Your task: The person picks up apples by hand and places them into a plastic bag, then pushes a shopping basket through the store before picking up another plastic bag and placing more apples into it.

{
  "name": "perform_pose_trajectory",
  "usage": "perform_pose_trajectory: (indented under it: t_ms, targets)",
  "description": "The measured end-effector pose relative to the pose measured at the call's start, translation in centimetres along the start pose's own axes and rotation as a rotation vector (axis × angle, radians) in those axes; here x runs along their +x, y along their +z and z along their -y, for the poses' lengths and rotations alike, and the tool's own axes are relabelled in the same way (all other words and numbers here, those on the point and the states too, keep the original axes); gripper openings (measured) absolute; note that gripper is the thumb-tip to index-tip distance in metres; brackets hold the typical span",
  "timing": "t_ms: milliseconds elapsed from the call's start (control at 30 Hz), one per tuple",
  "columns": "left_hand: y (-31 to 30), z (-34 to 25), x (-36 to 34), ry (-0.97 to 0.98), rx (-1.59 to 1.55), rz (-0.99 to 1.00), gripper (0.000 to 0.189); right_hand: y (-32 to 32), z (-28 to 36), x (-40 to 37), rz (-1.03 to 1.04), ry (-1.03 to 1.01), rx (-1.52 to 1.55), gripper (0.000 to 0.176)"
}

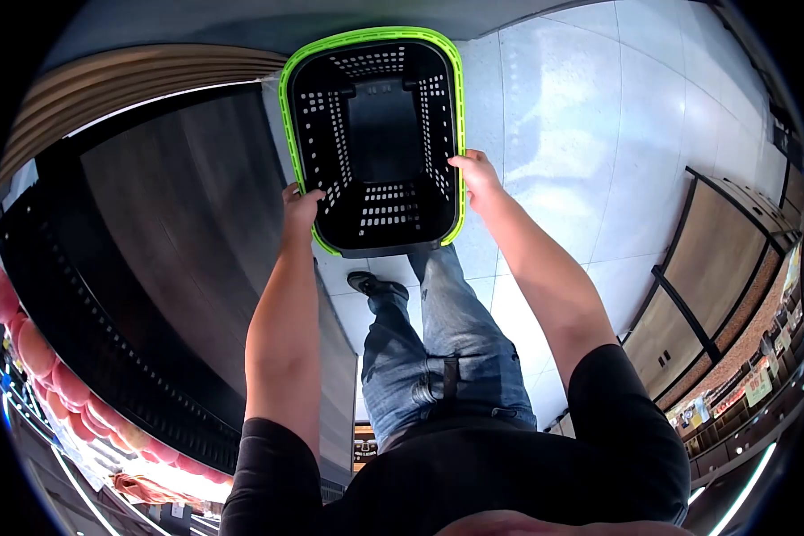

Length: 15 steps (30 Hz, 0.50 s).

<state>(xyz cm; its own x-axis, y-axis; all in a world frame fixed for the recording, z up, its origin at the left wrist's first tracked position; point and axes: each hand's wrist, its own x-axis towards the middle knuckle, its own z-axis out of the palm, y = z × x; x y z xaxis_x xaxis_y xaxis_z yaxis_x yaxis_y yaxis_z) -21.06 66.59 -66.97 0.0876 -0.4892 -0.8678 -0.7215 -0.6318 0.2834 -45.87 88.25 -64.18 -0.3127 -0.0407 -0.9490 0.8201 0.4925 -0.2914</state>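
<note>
Held out in front of me is a black plastic shopping basket (382, 134) with a bright green rim and perforated walls; nothing lies inside it. My left hand (302, 207) grips the rim on the basket's left side, thumb over the edge. On the opposite side my right hand (479, 177) is closed around the rim, its thumb on the inner edge. The outer fingers of both hands are partly hidden behind the rim. Below the basket show my jeans (447, 339) and one dark shoe (377, 288).
A dark wood-panelled display stand (188, 196) runs close on my left, with round pink fruit-like items (71, 384) along its top. Pale floor tiles (563, 134) stretch ahead and right. Another wooden display counter (715, 268) with price signs (757, 389) stands farther right.
</note>
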Motion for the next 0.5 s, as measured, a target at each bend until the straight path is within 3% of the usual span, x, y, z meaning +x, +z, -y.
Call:
perform_pose_trajectory:
  t_ms: [100, 133, 267, 367, 433, 500]
  targets:
    - [-1.3, 0.0, -0.7, 0.081, 0.014, 0.058, 0.065, -0.6, 0.7, -1.6, 0.037, -0.094, -0.037, 0.051]
    - [-1.7, -0.3, -1.5, 0.089, 0.008, 0.059, 0.065, -0.9, 0.3, -1.2, 0.097, -0.155, -0.043, 0.037]
    - [-4.2, -0.5, -5.8, 0.07, 0.078, 0.059, 0.06, -1.0, -0.3, -4.4, 0.17, -0.268, -0.004, 0.023]
    - [-6.8, 1.4, -8.4, 0.167, -0.092, 0.106, 0.032, -1.9, -0.9, -9.3, 0.069, -0.396, -0.052, 0.02]
    - [-8.8, 1.1, -12.6, 0.328, -0.208, 0.144, 0.021, -2.8, -1.1, -13.5, 0.029, -0.519, -0.1, 0.021]
    - [-10.9, 2.0, -15.7, 0.526, -0.117, 0.082, 0.007, -4.5, -1.1, -18.5, 0.026, -0.661, -0.265, 0.015]
